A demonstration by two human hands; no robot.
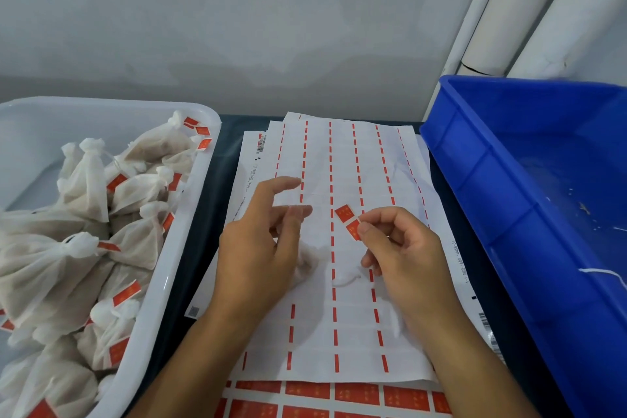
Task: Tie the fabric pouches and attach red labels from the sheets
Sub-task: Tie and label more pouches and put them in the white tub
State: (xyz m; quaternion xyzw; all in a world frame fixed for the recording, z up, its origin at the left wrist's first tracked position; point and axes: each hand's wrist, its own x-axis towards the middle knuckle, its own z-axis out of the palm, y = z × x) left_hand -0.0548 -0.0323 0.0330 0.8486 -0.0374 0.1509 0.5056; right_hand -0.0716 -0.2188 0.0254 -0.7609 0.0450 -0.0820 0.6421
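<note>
Fingers of my right hand pinch a red label over the peeled sheets; my left hand, fingers loosely spread, hovers just beside it.

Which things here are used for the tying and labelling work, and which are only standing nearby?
In use: red label pinched by right hand; left hand; pouch under it; label sheets; white tub of finished pouches.

Nearby: blue bin; white pipes.
</note>
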